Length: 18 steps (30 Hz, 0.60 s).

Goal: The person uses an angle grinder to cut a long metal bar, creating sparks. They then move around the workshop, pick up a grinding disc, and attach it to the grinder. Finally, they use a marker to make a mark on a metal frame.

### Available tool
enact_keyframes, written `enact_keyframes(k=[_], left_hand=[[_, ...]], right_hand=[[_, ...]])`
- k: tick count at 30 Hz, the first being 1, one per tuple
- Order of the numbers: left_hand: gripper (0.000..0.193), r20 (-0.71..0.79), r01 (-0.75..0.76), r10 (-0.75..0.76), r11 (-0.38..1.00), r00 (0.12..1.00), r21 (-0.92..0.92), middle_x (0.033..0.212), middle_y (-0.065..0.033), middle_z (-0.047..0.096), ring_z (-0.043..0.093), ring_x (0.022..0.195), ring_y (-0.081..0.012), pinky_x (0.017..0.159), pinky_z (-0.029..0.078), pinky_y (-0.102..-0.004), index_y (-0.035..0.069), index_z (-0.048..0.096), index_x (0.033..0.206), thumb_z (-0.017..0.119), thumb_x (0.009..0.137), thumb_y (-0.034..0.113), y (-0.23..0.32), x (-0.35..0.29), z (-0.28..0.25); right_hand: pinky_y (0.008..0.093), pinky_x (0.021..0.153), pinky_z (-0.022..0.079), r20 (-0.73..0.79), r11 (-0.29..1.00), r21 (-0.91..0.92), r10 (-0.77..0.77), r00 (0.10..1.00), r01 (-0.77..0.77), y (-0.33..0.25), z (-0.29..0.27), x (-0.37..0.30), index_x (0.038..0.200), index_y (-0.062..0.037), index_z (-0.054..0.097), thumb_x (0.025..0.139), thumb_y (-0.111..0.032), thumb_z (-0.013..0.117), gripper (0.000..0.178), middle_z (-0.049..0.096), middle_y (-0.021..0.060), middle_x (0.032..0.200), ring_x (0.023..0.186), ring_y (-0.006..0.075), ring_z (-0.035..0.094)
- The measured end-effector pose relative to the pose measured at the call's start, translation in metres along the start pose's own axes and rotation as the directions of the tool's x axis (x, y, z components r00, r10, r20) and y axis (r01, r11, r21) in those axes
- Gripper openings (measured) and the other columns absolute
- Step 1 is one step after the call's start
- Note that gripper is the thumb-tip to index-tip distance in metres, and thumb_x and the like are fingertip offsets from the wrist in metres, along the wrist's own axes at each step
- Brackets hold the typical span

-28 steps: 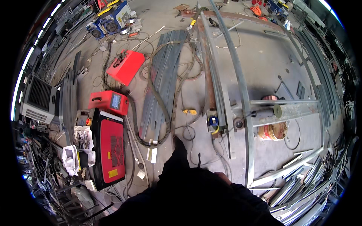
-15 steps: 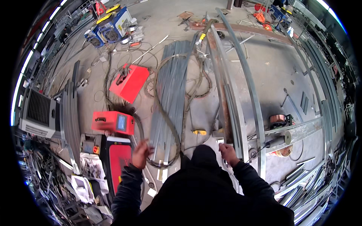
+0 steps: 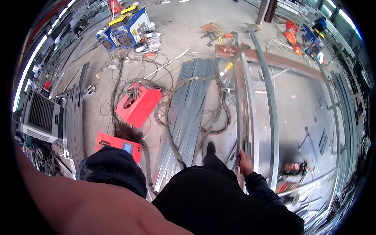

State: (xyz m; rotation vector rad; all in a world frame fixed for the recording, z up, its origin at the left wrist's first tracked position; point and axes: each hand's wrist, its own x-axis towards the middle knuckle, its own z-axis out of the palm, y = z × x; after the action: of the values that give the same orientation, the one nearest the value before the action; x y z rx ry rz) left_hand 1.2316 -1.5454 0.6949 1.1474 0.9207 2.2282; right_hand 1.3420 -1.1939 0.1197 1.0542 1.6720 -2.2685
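Right hand (image 3: 244, 161) is closed around the near end of the curved steel frame (image 3: 270, 117), fingers wrapped on the inner rail at its lower end. The frame lies on the concrete floor (image 3: 297, 98), running away from the person toward a rusty steel beam (image 3: 274, 58) at the far end.

Left hand (image 3: 117, 211): a large blurred shape fills the lower left, very close to the lens. Looks like it, but can't tell whether it's open or closed, or if it holds anything. A dark knit cap (image 3: 111, 170) sits just above that blur.

Left of the frame: bundle of long grey steel strips (image 3: 192, 113) on the floor, with looped welding cable (image 3: 172, 113) draped over it. Further left, two red welding units (image 3: 137, 103), one tilted on its side. A grey cabinet machine (image 3: 39, 115) stands at the far left edge.
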Motion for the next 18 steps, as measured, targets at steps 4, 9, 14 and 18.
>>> enact_keyframes(k=[4,9,14,18], left_hand=[[0.036,-0.055,-0.192,0.194,0.980,0.979,0.044,0.100,-0.0102,0.059,0.059,0.099,-0.0220,0.087,0.048,-0.0505,0.008,0.064,0.113,0.042,0.109,0.037,-0.045,0.100,-0.098],[0.032,-0.104,-0.321,0.334,0.938,0.937,0.128,0.099,-0.0102,0.059,0.059,0.097,-0.0224,0.086,0.049,-0.0493,0.008,0.064,0.112,0.045,0.107,0.034,-0.059,0.184,-0.211],[0.029,-0.120,-0.328,0.346,0.933,0.931,0.144,0.098,-0.0102,0.060,0.060,0.095,-0.0229,0.084,0.050,-0.0481,0.008,0.063,0.110,0.048,0.106,0.032,-0.079,0.259,-0.345],[0.026,-0.110,-0.276,0.288,0.954,0.951,0.116,0.098,-0.0103,0.060,0.060,0.094,-0.0233,0.083,0.050,-0.0472,0.009,0.063,0.110,0.050,0.105,0.030,-0.089,0.332,-0.473]], right_hand=[[0.0287,0.046,0.036,0.073,0.993,-0.082,-0.083,0.994,0.089,-0.142,0.040,0.116,0.086,-0.0048,0.062,0.109,-0.042,0.051,0.045,0.048,0.0001,0.061,0.049,0.0111,0.044],[0.0257,0.050,0.036,0.142,0.975,-0.118,-0.169,0.975,0.186,-0.291,0.101,0.238,0.086,-0.0052,0.064,0.110,-0.039,0.052,0.043,0.048,-0.0029,0.063,0.052,0.0075,0.043],[0.0241,0.048,0.034,0.234,0.976,-0.061,-0.188,0.954,0.208,-0.347,0.175,0.360,0.090,-0.0052,0.066,0.108,-0.046,0.054,0.047,0.050,-0.0043,0.064,0.052,0.0053,0.044],[0.0245,0.049,0.036,0.175,0.992,-0.079,-0.083,0.981,0.098,-0.372,0.230,0.449,0.092,-0.0041,0.066,0.109,-0.046,0.053,0.047,0.050,-0.0039,0.064,0.053,0.0055,0.044]])
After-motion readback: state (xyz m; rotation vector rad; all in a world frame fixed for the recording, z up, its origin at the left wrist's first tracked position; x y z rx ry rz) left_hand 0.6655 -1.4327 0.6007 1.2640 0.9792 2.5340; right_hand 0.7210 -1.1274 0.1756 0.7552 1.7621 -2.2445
